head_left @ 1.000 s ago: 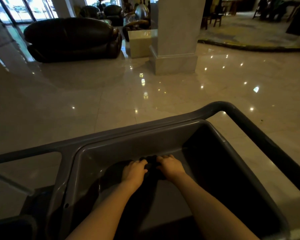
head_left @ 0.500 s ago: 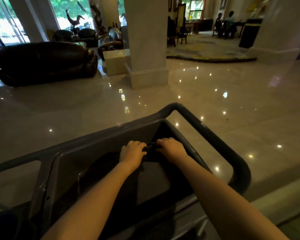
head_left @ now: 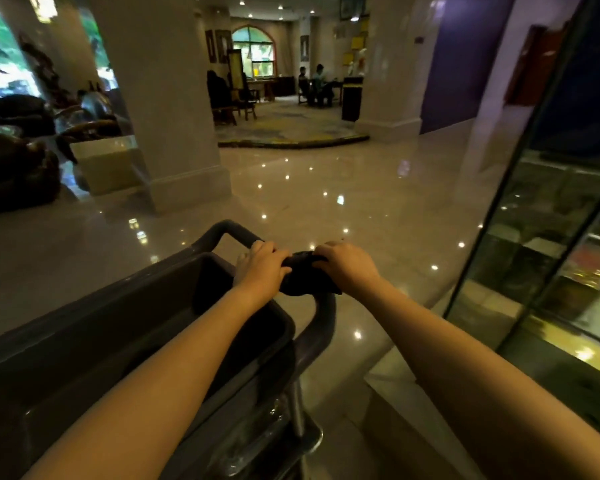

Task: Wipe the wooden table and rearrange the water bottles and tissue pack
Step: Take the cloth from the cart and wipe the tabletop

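Observation:
Both my hands grip a dark cloth (head_left: 303, 275) held between them, above the right end of a grey cart tub (head_left: 153, 306). My left hand (head_left: 262, 268) closes on the cloth's left end and my right hand (head_left: 349, 268) on its right end. The cloth hangs just over the cart's curved handle bar (head_left: 321, 317). No wooden table, water bottles or tissue pack can be made out.
A glossy marble floor (head_left: 326, 188) stretches ahead. A white pillar (head_left: 163, 98) stands left of centre, dark sofas (head_left: 11, 161) at far left. A glass display case (head_left: 551, 254) runs along the right. People sit at tables (head_left: 317, 86) on a rug far ahead.
My hands lifted the cloth out of the tub's bottom up to its right end. My view swung right, bringing the glass case and far seating area in.

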Demonstrator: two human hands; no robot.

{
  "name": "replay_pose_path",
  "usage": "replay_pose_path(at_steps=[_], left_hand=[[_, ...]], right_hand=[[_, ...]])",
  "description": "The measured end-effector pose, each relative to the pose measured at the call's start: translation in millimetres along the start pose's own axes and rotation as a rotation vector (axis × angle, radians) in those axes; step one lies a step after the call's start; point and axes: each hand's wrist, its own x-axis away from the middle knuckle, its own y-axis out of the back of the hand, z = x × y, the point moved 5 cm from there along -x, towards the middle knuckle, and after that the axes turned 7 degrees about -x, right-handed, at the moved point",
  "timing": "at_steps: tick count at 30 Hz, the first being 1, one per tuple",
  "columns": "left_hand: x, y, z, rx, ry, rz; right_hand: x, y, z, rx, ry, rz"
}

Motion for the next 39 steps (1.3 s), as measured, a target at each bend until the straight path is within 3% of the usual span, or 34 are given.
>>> replay_pose_path(at_steps=[11, 19, 26, 32, 39], left_hand=[[-42, -31, -236, 0.021, -0.525, 0.071], [10, -71, -409, 0.212, -0.996, 0.181], [137, -95, -520, 0.306, -1.443, 0.296], [265, -98, -578, 0.408, -1.646, 0.454], [390, -94, -619, 0.51, -1.878, 0.546]], right_hand=[[161, 92, -157, 0.084, -0.54, -0.161], [334, 110, -217, 0.157, -1.012, -0.285], [502, 89, -178, 0.175, -1.398, -0.446], [625, 72, -122, 0.166, -1.728, -0.525], [729, 59, -68, 0.167, -1.94, -0.658]])
